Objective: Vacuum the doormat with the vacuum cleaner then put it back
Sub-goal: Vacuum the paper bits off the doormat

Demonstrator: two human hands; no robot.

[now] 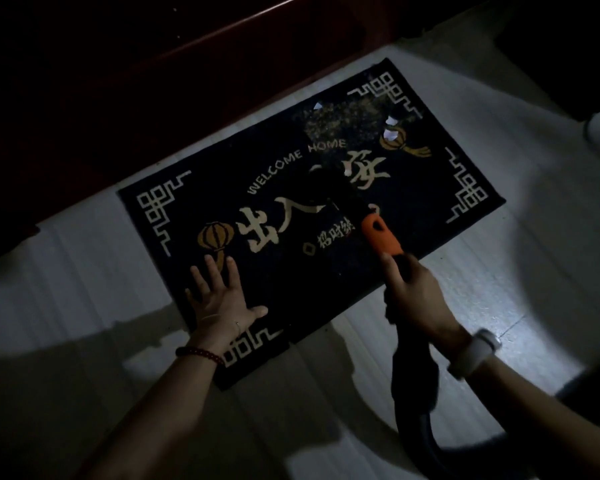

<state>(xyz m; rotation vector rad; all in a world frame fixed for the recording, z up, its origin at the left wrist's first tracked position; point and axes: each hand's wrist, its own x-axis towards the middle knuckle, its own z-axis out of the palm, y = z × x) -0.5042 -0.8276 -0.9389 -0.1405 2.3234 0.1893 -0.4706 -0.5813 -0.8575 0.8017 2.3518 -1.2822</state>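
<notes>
While the mat [291, 216] lies flat on the pale floor [499, 271] beside a dark red door [153, 81], the left hand [219, 299] presses its near edge with fingers spread straight. The right hand [416, 292] grips the vacuum [381, 237], whose orange and black body reaches over the mat's middle toward pale debris [347, 123] at its far edge.

One head-worn view looks steeply down, close over the doormat [291, 220] lying just beyond the left hand's fingers [208, 271].
</notes>
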